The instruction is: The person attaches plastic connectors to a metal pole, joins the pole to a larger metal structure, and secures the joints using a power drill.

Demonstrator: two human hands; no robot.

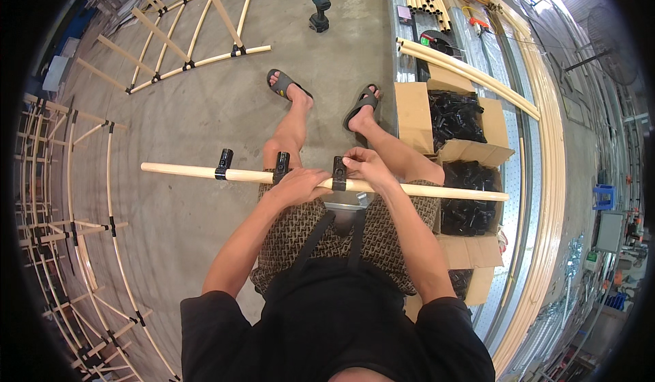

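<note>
A long cream-coloured pipe [437, 191] lies across my thighs. Three black pipe joints sit along it: one joint [224, 163] at the left, one joint [281, 167] next to my left hand, and one joint [339, 170] by my right hand. My left hand [300, 185] is closed over the pipe between the middle and right joints. With thumb and fingers, my right hand [368, 169] grips the upper part of the right joint, which stands upward from the pipe. The fingers' undersides are hidden.
At my right stand open cardboard boxes [415, 119] filled with black joints [467, 194]. Two loose pipes [471, 75] lie across the far box. A cordless drill [319, 12] stands on the floor ahead. Assembled pipe frames [198, 61] stand ahead left and at the left side.
</note>
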